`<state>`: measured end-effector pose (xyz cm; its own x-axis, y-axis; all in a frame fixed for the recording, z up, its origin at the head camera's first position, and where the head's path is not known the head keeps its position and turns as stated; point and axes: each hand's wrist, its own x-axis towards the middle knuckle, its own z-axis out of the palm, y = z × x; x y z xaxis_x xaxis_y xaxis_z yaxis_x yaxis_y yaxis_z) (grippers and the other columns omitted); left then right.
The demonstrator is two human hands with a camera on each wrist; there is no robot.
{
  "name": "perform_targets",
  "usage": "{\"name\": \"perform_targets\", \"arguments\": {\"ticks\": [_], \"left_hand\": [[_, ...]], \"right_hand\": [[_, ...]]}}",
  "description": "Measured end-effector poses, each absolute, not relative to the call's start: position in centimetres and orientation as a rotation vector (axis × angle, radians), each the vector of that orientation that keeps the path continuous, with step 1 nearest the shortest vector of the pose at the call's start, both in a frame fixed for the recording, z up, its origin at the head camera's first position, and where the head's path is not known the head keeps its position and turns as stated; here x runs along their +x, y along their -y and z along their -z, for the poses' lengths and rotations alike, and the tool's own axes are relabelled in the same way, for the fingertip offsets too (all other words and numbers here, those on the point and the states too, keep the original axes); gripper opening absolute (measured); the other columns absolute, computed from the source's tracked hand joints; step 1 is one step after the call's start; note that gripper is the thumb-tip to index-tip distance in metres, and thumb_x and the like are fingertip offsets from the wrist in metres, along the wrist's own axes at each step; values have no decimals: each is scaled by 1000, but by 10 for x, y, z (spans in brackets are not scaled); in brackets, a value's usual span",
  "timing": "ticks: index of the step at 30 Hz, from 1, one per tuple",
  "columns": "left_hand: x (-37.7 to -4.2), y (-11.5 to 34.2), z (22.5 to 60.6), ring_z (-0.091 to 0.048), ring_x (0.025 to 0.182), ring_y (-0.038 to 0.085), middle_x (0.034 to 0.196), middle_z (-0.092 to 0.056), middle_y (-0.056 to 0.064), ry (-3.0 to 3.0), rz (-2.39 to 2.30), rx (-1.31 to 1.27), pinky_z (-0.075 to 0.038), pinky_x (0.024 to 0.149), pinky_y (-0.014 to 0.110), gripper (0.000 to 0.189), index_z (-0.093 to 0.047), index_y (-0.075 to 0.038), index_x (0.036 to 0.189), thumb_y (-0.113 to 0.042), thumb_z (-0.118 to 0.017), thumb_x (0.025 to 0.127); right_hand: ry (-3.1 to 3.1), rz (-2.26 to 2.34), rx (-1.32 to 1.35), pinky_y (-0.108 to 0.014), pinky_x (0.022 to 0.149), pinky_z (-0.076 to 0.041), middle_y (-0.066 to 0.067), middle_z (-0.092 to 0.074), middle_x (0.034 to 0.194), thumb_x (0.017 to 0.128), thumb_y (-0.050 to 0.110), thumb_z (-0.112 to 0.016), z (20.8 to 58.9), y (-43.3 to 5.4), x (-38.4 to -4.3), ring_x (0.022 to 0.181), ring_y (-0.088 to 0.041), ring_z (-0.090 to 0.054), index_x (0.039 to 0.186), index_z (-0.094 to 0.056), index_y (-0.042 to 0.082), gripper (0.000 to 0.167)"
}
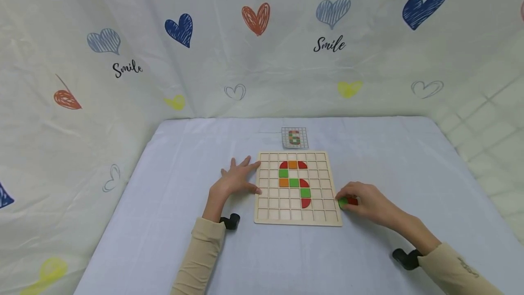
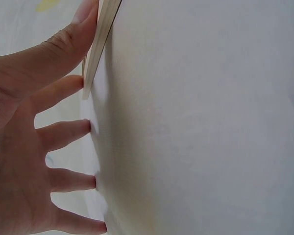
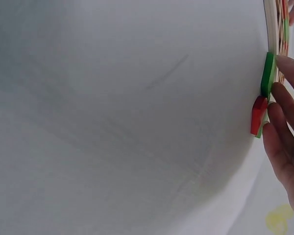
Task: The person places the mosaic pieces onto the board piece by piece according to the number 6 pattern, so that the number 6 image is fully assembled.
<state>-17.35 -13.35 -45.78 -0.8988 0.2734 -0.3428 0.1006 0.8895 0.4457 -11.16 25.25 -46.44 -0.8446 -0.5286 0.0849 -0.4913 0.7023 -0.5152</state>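
A square wooden grid board [image 1: 272, 215] lies on the table, with several red, orange and green tiles [image 1: 294, 182] set in its cells. My left hand [image 1: 235, 180] is at the board's left side with fingers spread, thumb and index fingertips on its edge. In the left wrist view the thumb [image 2: 63, 41] lies against the board's side. My right hand [image 1: 370, 201] is just off the board's right edge. It pinches a green tile [image 3: 268, 73] between thumb and index finger. Beside that, under the other fingers, is a red tile [image 3: 257, 115] with a green piece partly hidden behind it.
Behind the board lies a small pattern card [image 1: 294, 138] printed with a grid and a coloured figure. A white cloth [image 1: 163, 240] covers the table. A curtain with hearts [image 1: 262, 58] hangs at the back and sides. Black wrist devices [image 1: 407, 258] are on both arms.
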Motion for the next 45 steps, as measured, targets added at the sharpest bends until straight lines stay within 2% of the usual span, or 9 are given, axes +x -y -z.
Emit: {"name": "perform_targets", "arguments": {"ticks": [11,25,31,37,45], "left_hand": [[-173,135,458,1,155,56,172,-19,10,-2652,-613,275,-8,113,83,96,-39,-27,160,-42,-88,79],[-175,133,458,1,156,54,173,-18,9,-2649,-609,255,-8,113,83,96,-39,-29,160,-42,-88,79],[-175,133,456,0,155,55,172,-19,10,-2647,-611,265,-10,112,84,96,-40,-27,160,-42,-88,79],[-175,133,456,0,155,55,173,-19,9,-2648,-602,263,-9,113,84,95,-40,-28,160,-41,-88,79],[-174,133,456,1,155,55,173,-19,9,-2646,-605,255,-9,112,84,95,-40,-28,160,-42,-88,79]], "right_hand": [[-2860,740,-812,-27,75,-54,3,-71,100,77,1,-86,467,-250,-111,88,-14,-57,100,-76,12,27],[-2837,857,-864,-21,65,-50,3,-65,92,76,-5,-85,469,-249,-112,77,-7,-52,96,-74,10,28],[-2778,866,-834,-20,63,-49,6,-68,90,78,-3,-85,466,-250,-112,75,-3,-51,99,-76,12,27],[-2753,906,-827,-23,70,-58,7,-73,95,80,-2,-84,461,-253,-112,80,-1,-59,98,-76,14,25],[-2691,1047,-749,-28,80,-62,-2,-75,106,81,-2,-83,458,-251,-111,92,-12,-68,107,-75,8,29]]}}
